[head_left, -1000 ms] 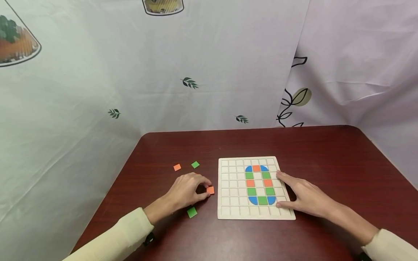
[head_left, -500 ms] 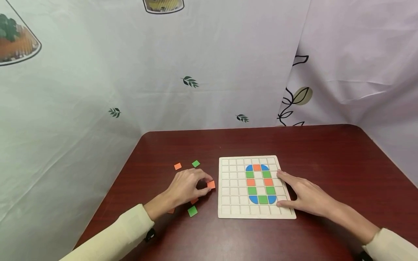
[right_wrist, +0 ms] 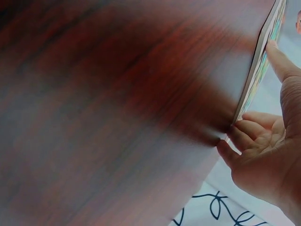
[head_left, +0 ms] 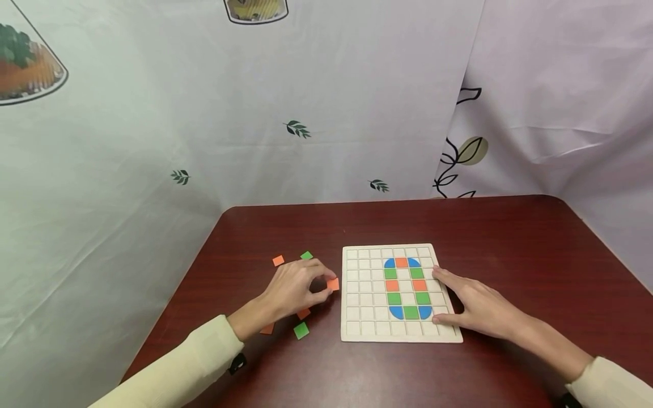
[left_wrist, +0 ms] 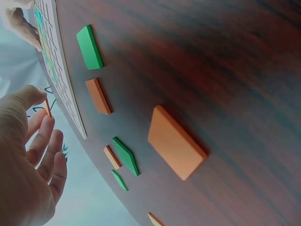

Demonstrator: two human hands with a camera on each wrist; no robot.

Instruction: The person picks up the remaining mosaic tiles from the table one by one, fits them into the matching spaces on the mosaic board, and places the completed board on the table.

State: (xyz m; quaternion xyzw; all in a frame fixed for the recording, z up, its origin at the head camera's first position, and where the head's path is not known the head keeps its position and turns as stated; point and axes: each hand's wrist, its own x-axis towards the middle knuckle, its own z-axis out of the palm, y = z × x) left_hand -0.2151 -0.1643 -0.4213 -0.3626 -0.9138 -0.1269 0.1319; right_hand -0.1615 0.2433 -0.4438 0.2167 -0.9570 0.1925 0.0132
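Note:
Between thumb and index finger, my left hand (head_left: 292, 287) pinches an orange square tile (head_left: 333, 284) just off the left edge of the pale grid board (head_left: 359, 334). In the left wrist view the same orange tile (left_wrist: 47, 107) shows edge-on at the fingertips, lifted from the table. My right hand (head_left: 482, 309) rests its thumb and fingers on the board's right edge, as the right wrist view also shows at the board (right_wrist: 254, 70). Blue, green and orange tiles set in the board form a closed oval ring, with a green tile (head_left: 410, 312) at its bottom middle.
Loose tiles lie left of the board on the dark red table (head_left: 388, 374): a green tile (head_left: 301, 330), an orange tile (head_left: 278, 260), another green tile (head_left: 306, 255) and several more partly under the left hand. A patterned white cloth (head_left: 331, 85) hangs behind the table.
My left hand has picked the orange tile up from the table and moved slightly away and right with it, toward the board's left edge. My right hand stays in place.

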